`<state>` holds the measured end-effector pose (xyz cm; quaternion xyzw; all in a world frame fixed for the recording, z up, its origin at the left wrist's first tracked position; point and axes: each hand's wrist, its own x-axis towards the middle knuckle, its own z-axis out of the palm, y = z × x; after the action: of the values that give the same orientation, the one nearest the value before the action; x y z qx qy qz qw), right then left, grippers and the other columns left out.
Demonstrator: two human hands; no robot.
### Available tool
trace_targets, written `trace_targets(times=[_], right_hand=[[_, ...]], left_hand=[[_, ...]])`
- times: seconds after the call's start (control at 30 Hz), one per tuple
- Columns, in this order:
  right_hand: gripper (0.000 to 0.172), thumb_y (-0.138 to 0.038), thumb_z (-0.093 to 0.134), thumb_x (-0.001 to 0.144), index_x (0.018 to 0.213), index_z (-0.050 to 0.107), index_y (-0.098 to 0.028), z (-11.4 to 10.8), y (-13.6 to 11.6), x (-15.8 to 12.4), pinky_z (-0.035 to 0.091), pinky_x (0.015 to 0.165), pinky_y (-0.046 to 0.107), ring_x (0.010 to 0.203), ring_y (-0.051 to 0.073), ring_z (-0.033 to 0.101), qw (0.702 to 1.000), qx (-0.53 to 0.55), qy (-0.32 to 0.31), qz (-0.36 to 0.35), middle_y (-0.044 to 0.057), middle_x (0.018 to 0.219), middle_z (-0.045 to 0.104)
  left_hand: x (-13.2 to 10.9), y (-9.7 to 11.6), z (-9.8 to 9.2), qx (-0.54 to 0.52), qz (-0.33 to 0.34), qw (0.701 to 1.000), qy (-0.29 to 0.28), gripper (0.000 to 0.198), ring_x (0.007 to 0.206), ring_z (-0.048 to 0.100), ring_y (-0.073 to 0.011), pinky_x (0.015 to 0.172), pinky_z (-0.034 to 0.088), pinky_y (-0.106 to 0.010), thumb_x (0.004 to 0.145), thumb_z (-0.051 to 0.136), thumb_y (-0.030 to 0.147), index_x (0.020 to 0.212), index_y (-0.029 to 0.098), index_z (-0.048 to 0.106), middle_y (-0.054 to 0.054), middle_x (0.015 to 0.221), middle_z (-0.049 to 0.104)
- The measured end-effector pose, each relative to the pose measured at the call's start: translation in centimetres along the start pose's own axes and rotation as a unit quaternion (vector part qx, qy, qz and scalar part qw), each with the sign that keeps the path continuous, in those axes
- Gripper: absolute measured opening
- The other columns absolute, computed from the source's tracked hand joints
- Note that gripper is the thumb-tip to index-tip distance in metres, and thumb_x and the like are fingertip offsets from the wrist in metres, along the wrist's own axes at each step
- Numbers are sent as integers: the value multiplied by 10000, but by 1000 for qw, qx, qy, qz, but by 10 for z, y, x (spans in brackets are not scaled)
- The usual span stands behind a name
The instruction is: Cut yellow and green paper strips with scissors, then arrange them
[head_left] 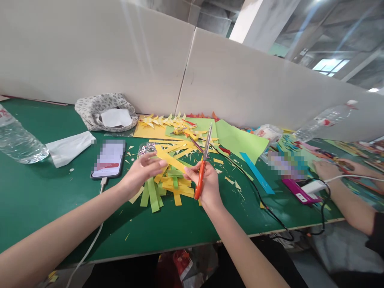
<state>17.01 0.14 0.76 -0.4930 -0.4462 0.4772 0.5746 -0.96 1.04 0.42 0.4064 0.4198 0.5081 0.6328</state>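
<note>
Above a green worktop [135,236], my right grip [207,182] is holding orange-handled scissors [200,180], blades pointing up, and is pinching one end of a yellow paper strip [172,159], while my left grip [147,168], fingers loosely parted, is reaching by its other end, contact being unclear; green and yellow strips [153,196] are lying beneath, a plugged-in phone [108,158] resting to the left

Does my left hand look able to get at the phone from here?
Probably yes: the phone lies close beside your left hand on the green table, and nothing tall stands between them.
</note>
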Motion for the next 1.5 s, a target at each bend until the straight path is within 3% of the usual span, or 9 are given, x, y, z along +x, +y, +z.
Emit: trace_targets(times=[0.07,0.13,0.23,0.4,0.6,0.7,0.97,1.2,1.5], right_hand=[[383,-293,759,511,705,439,-215,6,2,-6,533,663,330,600,154,624,1000,3,-7,1,-64,616,552],[388,-293,765,501,698,440,-215,10,4,-11,529,670,335,617,160,623,1000,-5,-26,12,-56,628,561],[383,-295,761,511,693,433,-218,13,8,-16,522,689,346,598,156,613,997,-11,-62,37,-57,609,562],[367,-315,747,527,695,436,-218,11,8,-18,515,678,343,622,161,604,992,-41,-101,60,-51,621,560],[348,-304,740,536,707,454,-207,5,2,-13,489,662,302,696,163,606,992,-63,-109,30,-1,771,634],[355,-284,745,528,695,440,-214,3,1,-10,481,633,284,669,158,605,992,-55,-112,14,-13,731,634],[351,-258,752,509,700,461,-214,1,3,-8,480,644,283,669,157,611,994,-69,-88,-4,-11,734,637],[338,-291,737,537,715,461,-210,-1,6,-6,457,573,258,631,148,601,994,-89,-66,-15,-6,727,638],[337,-317,733,543,712,460,-212,-4,5,-3,473,611,283,614,146,592,996,-79,-22,-33,-25,673,610]], left_hand=[[-3,-5,4,43,-28,997,-63,376,923,617,-205,829,473,-317,618,727,261,952,155,591,-92,1003,657],[-4,-9,5,65,-42,994,-81,255,832,639,-186,796,482,-301,640,705,296,826,139,630,-76,845,691],[-2,-10,2,51,-20,997,-52,188,704,636,-135,712,491,-248,645,699,310,729,156,631,-27,696,678],[-1,-4,-1,25,7,1000,-6,184,594,589,-90,646,480,-219,629,706,321,667,170,609,13,644,636],[-8,-11,6,165,-72,972,-149,157,512,552,-101,530,439,-226,593,716,282,620,157,624,12,564,603],[-10,-18,7,216,-51,956,-193,174,501,538,-107,497,410,-222,613,691,324,604,163,626,11,557,602],[-8,-22,5,254,-26,947,-194,205,523,552,-117,505,425,-223,632,665,369,698,175,662,-5,621,638],[-9,-22,6,242,-41,950,-192,202,502,532,-109,504,430,-219,640,662,369,688,173,652,1,593,616],[-11,-21,8,257,-42,944,-202,214,491,547,-114,471,415,-213,625,670,378,671,171,648,-3,583,624]])
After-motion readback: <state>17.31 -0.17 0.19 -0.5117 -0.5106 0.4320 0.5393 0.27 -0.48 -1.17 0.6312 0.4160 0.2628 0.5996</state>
